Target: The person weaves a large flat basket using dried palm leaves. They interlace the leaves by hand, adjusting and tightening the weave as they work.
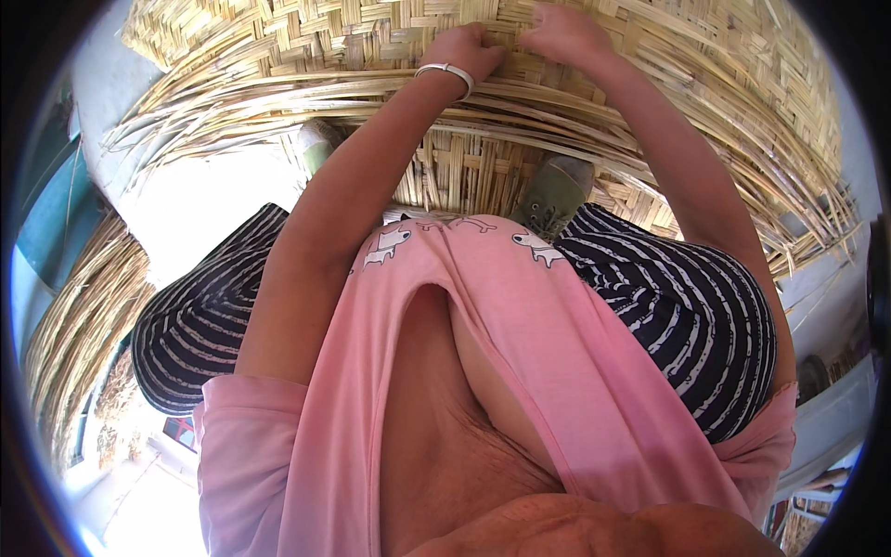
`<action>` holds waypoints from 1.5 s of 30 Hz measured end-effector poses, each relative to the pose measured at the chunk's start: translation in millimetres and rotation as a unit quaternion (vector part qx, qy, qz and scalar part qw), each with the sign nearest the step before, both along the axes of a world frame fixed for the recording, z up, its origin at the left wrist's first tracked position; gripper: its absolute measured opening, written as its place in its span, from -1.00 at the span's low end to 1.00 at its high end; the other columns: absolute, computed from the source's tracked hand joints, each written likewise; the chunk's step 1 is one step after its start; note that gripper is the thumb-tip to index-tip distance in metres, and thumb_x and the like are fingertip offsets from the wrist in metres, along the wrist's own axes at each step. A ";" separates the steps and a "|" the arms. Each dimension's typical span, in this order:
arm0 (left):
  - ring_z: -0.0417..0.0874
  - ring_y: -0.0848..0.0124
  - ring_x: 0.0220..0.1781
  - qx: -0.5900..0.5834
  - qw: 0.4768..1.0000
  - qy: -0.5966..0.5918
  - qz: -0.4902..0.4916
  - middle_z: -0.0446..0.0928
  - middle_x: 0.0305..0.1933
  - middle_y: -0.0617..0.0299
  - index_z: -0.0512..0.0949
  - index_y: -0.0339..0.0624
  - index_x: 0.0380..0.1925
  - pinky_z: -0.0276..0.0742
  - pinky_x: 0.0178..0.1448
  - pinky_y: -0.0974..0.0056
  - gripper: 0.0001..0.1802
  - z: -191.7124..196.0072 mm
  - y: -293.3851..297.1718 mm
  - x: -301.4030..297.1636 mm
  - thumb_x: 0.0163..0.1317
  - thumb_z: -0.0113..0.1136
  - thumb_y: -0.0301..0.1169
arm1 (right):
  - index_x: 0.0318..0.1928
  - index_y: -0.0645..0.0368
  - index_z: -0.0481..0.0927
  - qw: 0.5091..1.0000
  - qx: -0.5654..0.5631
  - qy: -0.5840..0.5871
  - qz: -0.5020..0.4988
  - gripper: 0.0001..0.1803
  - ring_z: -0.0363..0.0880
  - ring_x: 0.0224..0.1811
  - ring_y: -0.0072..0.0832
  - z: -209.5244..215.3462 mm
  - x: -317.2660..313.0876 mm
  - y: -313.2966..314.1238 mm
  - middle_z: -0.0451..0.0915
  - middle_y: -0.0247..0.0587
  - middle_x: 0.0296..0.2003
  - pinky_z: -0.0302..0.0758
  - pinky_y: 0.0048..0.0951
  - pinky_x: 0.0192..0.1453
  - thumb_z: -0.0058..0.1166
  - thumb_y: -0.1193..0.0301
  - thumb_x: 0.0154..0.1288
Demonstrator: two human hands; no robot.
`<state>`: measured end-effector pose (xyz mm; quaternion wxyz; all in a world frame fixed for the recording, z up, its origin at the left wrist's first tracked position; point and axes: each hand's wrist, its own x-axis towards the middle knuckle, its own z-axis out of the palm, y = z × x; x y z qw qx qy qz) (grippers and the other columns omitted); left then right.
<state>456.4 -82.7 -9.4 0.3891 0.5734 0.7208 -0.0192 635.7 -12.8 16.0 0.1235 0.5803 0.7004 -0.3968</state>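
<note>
A large woven mat (pixel 371 37) of pale yellow reed strips spreads across the top of the view, its weave slanting in a crisscross. Along its near edge runs a thick fringe of long loose strips (pixel 306 104). My left hand (pixel 469 51), with a white bangle (pixel 448 71) at the wrist, rests on the weave with its fingers curled closed. A short gap to the right, my right hand (pixel 568 39) is also closed against the mat. Whatever the fingers of either hand pinch is hidden.
Two dark green shoes stand at the mat's near side, the right shoe (pixel 554 197) plainest. My knees in black-and-white striped cloth (pixel 682 325) flank a pink top (pixel 520 306). A bundle of long reeds (pixel 88 325) lies at the left, near a teal object (pixel 65 209).
</note>
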 end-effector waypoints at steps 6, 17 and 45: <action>0.76 0.03 -0.03 0.033 0.999 -0.001 -0.017 0.75 -0.15 0.03 0.73 -0.03 -0.19 0.66 0.09 0.01 -0.57 -15.2 9.2 1.5 0.18 0.33 0.06 | -0.24 0.18 0.74 0.998 -0.060 0.003 -0.005 -0.63 0.73 -0.18 0.01 9.0 3.0 1.8 0.73 0.13 -0.28 0.64 -0.01 -0.08 0.27 0.16 0.05; 0.74 -0.10 -0.10 0.051 0.998 0.037 0.024 0.73 -0.19 -0.10 0.69 -0.12 -0.17 0.64 0.08 -0.11 -0.52 -10.5 13.5 18.4 0.18 0.37 0.07 | -0.14 0.12 0.68 0.999 0.005 0.031 -0.017 -0.60 0.72 -0.21 -0.03 -8.3 5.0 -4.2 0.72 0.08 -0.28 0.62 -0.03 -0.12 0.28 0.15 0.08; 0.77 0.05 -0.12 -0.049 0.988 0.092 -0.111 0.75 -0.22 0.02 0.68 -0.11 -0.16 0.64 0.02 -0.01 -0.45 -4.7 46.5 17.8 0.20 0.35 0.16 | 0.04 0.23 0.51 0.754 -0.145 0.403 -0.498 -0.63 0.76 -0.09 -0.34 -45.7 85.4 -14.3 0.69 -0.16 -0.16 0.75 -0.35 -0.02 0.08 0.15 0.56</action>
